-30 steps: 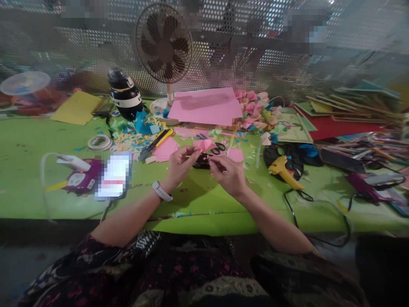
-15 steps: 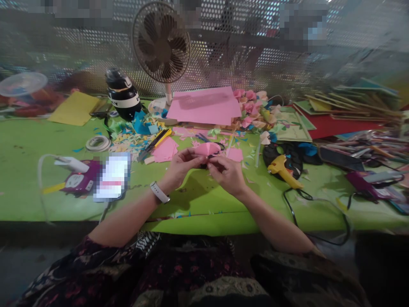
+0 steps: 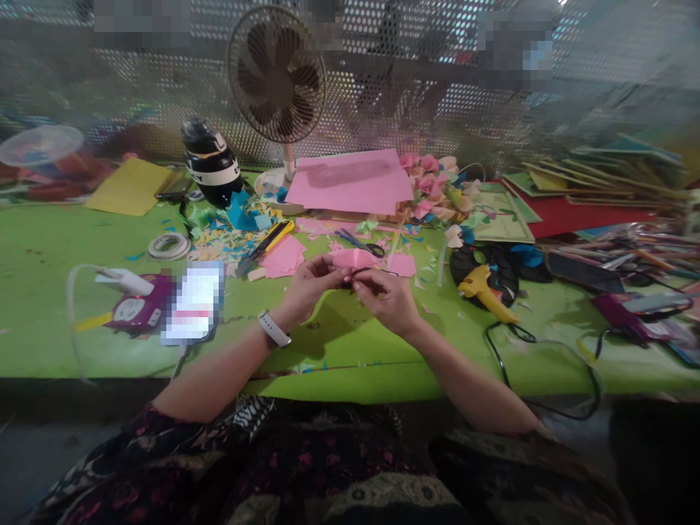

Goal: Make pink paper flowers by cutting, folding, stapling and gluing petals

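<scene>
Over the middle of the table, my left hand [image 3: 313, 290], with a white band on its wrist, pinches a folded piece of pink paper [image 3: 354, 257] between thumb and fingers. My right hand [image 3: 391, 300] meets it at the paper's near edge, fingers closed around a thin dark stick [image 3: 383, 272]. The stick's tip is hidden at the fingertips, so its kind does not show. Just beyond the paper lie scissors [image 3: 375, 250] with dark handles. A stack of small pink sheets [image 3: 282, 257] and a yellow-black box cutter [image 3: 280, 235] rest to the left.
Behind stand a fan [image 3: 278, 84], a black bottle [image 3: 212, 164] and a large pink sheet [image 3: 350, 181] beside paper flowers [image 3: 429, 179]. A yellow glue gun [image 3: 486, 292] with its cord lies right. At left are a lit phone [image 3: 192, 302], a purple extension box [image 3: 139, 302] and a tape roll [image 3: 168, 246].
The pink paper has tipped lower between my hands and appears flatter, exposing more of the scissors behind it. The dark stick now shows across my right fingers. My arms have barely moved.
</scene>
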A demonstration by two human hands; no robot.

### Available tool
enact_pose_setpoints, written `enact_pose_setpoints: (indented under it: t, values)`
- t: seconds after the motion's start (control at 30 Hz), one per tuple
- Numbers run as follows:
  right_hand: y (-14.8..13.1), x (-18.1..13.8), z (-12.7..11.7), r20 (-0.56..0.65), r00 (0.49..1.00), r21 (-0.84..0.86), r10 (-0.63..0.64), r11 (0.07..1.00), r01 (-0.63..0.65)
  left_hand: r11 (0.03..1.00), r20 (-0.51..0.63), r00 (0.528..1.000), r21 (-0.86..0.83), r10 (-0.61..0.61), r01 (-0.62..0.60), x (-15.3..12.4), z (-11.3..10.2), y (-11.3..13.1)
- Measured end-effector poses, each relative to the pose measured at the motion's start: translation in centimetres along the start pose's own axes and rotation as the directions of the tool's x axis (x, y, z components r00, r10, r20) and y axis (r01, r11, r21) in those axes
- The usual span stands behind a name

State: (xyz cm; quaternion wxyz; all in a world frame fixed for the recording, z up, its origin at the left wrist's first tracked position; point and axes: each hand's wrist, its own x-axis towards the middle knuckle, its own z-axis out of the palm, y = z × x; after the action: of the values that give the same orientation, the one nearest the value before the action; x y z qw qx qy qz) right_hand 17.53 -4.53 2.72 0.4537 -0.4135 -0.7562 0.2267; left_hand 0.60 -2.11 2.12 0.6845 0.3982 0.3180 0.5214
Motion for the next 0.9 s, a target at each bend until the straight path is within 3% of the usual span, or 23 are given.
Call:
enact_pose_setpoints:
  t: [0.13, 0.27, 0.47, 0.7, 0.9]
  values:
    - [-0.2, 0.0, -0.3, 0.045, 0.998, 0.05, 0.041, 0.998, -0.043, 1.0, 0.006, 1.0, -0.004, 0.008, -0.008, 0.0, -0.1, -0.1]
    - [-0.4, -0.1, -0.4, 0.127, 0.985, 0.147, 0.12, 0.979, -0.138, 0.993, -0.03, 0.993, 0.053, 0.111, -0.11, -0.2, 0.1, -0.1]
    - [0.1, -0.1, 0.4, 0.056, 0.984, 0.16, 0.171, 0.971, -0.178, 0.981, -0.054, 0.982, 0.088, 0.18, -0.175, -0.5, 0.7, 0.0]
    - [0.5, 0.1, 0.5, 0.094, 0.977, 0.288, 0.193, 0.934, -0.213, 0.997, -0.082, 0.995, -0.042, 0.063, -0.066, -0.1, 0.4, -0.4]
    - [0.7, 0.2, 0.3, 0.103, 0.98, 0.285, 0.17, 0.939, -0.193, 0.985, 0.001, 0.995, -0.142, -0.1, 0.099, 0.1, 0.0, -0.2]
